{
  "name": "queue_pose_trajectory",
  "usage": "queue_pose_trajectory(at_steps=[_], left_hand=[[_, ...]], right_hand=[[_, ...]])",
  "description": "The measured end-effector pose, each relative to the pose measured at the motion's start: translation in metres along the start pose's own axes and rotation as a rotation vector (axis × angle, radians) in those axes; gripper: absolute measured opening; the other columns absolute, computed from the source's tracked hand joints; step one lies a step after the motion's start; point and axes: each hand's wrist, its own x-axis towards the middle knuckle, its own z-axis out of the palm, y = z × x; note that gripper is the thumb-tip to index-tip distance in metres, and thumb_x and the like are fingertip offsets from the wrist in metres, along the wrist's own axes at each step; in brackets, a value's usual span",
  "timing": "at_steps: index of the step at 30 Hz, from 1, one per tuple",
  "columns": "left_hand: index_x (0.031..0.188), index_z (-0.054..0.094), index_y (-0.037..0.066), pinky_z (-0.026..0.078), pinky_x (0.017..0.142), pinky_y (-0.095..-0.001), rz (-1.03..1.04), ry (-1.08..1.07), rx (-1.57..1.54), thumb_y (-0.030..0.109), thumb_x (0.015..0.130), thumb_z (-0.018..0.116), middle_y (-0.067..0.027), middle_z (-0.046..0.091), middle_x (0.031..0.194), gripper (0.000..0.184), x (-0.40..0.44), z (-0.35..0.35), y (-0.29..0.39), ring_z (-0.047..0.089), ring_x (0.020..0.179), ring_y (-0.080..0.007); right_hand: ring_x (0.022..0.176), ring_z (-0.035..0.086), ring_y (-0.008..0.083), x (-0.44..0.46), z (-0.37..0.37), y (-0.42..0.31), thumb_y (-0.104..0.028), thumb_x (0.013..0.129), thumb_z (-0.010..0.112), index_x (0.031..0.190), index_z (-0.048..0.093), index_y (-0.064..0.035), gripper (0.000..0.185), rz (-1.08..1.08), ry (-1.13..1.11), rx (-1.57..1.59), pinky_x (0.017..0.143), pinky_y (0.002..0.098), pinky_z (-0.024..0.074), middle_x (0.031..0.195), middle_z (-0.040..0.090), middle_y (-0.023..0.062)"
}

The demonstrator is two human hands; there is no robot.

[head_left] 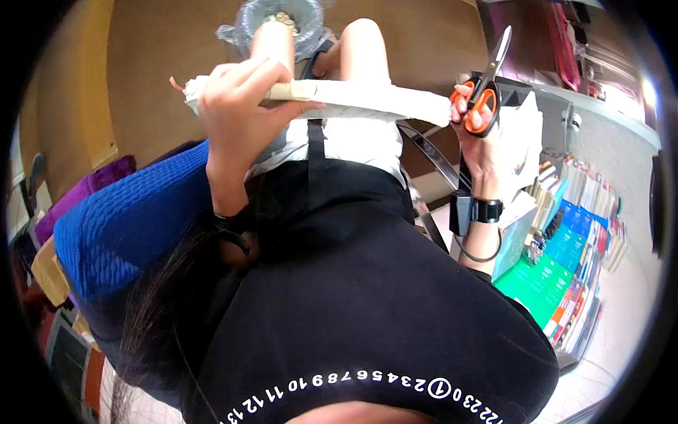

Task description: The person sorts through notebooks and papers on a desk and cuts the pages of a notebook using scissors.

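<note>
A long white padded strip [381, 101], slightly curved, stretches across above the lap. My left hand [244, 92] is closed around its left part, thumb along the near side. A narrow beige piece [279, 91] lies along the strip beside my left fingers, and a small reddish end sticks out beyond the hand. At the strip's right end my right hand [474, 116] is closed, with its fingertips touching the strip. The same hand holds scissors [487, 85] with orange and black handles, blades pointing up and away from the strip.
A clear plastic bag [251, 25] with small light pieces in it stands on the brown floor beyond the knees. A blue textured cushion [120, 212] is at the left. Books and folders [558, 261] stand on the right, near white paper or cloth [526, 138].
</note>
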Motion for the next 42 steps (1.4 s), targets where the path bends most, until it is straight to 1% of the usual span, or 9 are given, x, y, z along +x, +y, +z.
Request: queue_pose_trajectory(at_steps=[11,15,20,23,27,29,32,36,42], left_hand=[[0.065,0.054,0.008,0.041,0.058,-0.033,-0.025,-0.196,0.317,0.03,0.056,0.084,-0.0024,0.052,0.062,0.039,0.036,-0.009,0.003,0.056,0.059,-0.022],[0.067,0.06,0.01,0.044,0.058,-0.032,-0.08,-0.302,0.277,0.041,0.058,0.083,-0.0018,0.056,0.062,0.04,0.056,-0.013,0.01,0.058,0.058,-0.0216],[0.069,0.062,0.008,0.046,0.062,-0.0327,-0.195,-0.434,0.29,0.048,0.063,0.081,-0.0039,0.061,0.067,0.045,0.084,0.0,0.006,0.062,0.061,-0.0221],[0.075,0.065,0.007,0.046,0.056,-0.0301,0.078,-0.429,0.324,0.043,0.065,0.081,-0.0045,0.062,0.066,0.041,0.089,0.029,-0.02,0.06,0.058,-0.02],[0.081,0.069,0.01,0.041,0.091,-0.0391,0.077,-0.49,0.384,0.046,0.065,0.08,-0.0034,0.066,0.08,0.041,0.069,0.074,-0.042,0.063,0.084,-0.0221],[0.107,0.066,0.014,0.032,0.106,-0.0435,0.083,-0.439,0.442,0.043,0.067,0.08,-0.0072,0.065,0.109,0.051,0.04,0.096,-0.06,0.055,0.114,-0.0222],[0.134,0.048,0.007,0.029,0.109,-0.0457,-0.232,-0.162,0.332,0.031,0.075,0.077,-0.0155,0.051,0.133,0.069,-0.005,0.116,-0.068,0.043,0.129,-0.0313],[0.136,0.038,-0.002,0.035,0.107,-0.0382,-1.216,0.403,-0.21,0.018,0.087,0.065,-0.0197,0.039,0.142,0.059,-0.084,0.136,-0.051,0.04,0.13,-0.0293],[0.126,0.048,-0.005,0.041,0.101,-0.0349,-1.513,0.541,-0.775,0.016,0.092,0.057,-0.0166,0.053,0.129,0.041,-0.101,0.12,-0.049,0.05,0.119,-0.0233]], right_hand=[[0.118,0.052,0.0266,0.052,0.031,0.075,-0.014,0.063,0.085,0.107,0.047,-0.0066,0.058,-0.302,-0.078,-0.161,0.102,0.0377,0.0374,0.13,0.053,0.0203],[0.086,0.054,0.0097,0.046,0.056,0.084,-0.008,0.066,0.086,0.103,0.046,-0.0052,0.055,-0.325,0.179,-0.261,0.077,0.0248,0.0459,0.088,0.052,0.0006],[0.079,0.055,0.0079,0.043,0.056,0.071,-0.005,0.07,0.083,0.104,0.048,-0.0064,0.049,-0.21,0.198,-0.087,0.071,0.0221,0.0458,0.084,0.055,-0.0015],[0.071,0.054,0.0053,0.041,0.054,0.07,-0.005,0.073,0.081,0.102,0.047,-0.0066,0.044,-0.03,0.226,0.05,0.064,0.02,0.044,0.076,0.054,-0.004],[0.065,0.05,0.0032,0.042,0.047,0.109,-0.005,0.075,0.079,0.089,0.048,-0.0054,0.033,-0.142,0.303,0.034,0.058,0.019,0.0394,0.071,0.053,-0.005],[0.067,0.05,0.0093,0.04,0.042,0.121,-0.009,0.074,0.079,0.082,0.048,-0.0019,0.033,-0.215,0.335,-0.295,0.059,0.0251,0.0402,0.068,0.051,-0.0012],[0.067,0.046,0.0089,0.039,0.046,0.121,-0.008,0.074,0.079,0.08,0.047,-0.0008,0.034,-0.227,0.449,-0.496,0.06,0.0254,0.0409,0.067,0.05,0.0028],[0.066,0.046,0.0083,0.048,0.027,0.141,-0.007,0.074,0.079,0.08,0.047,-0.0009,0.033,-0.135,0.438,-0.222,0.06,0.0237,0.0404,0.07,0.053,0.0022],[0.068,0.047,0.0063,0.055,0.014,0.161,-0.005,0.077,0.077,0.085,0.05,-0.0011,0.029,-0.068,0.432,-0.282,0.061,0.0205,0.0406,0.074,0.055,0.0001]])
